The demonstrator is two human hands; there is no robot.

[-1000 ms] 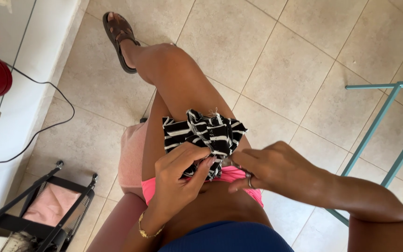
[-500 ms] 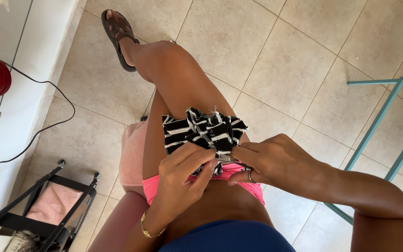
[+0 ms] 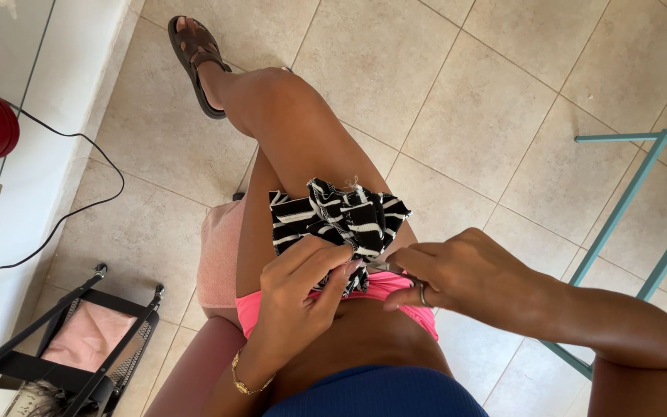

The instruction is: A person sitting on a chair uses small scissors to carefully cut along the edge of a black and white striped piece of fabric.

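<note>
**Striped cloth pinched on the lap**

Over the lap, I see both hands meeting at the near edge of a bunched black-and-white striped cloth (image 3: 341,218), which lies on the raised thigh, just above the pink shorts (image 3: 384,289). My left hand (image 3: 303,289) comes up from below, fingers curled close together, thumb and fingertips nipping the lower edge of the cloth. A gold bracelet (image 3: 245,382) sits on that wrist. My right hand (image 3: 465,270) comes in from the right, fingers narrowly closed, forefinger and thumb pinched right at the cloth's edge; whether something thin sits between them, I cannot tell. A ring (image 3: 421,294) shows on one finger.

Below the thigh, a pink cushion (image 3: 219,255) peeks out. A sandal (image 3: 194,58) is planted on the tiled floor (image 3: 457,85) up ahead. A teal metal frame (image 3: 634,201) stands at right, a black wire rack (image 3: 79,340) at lower left, and a black cable (image 3: 79,193) trails along the white wall base.
</note>
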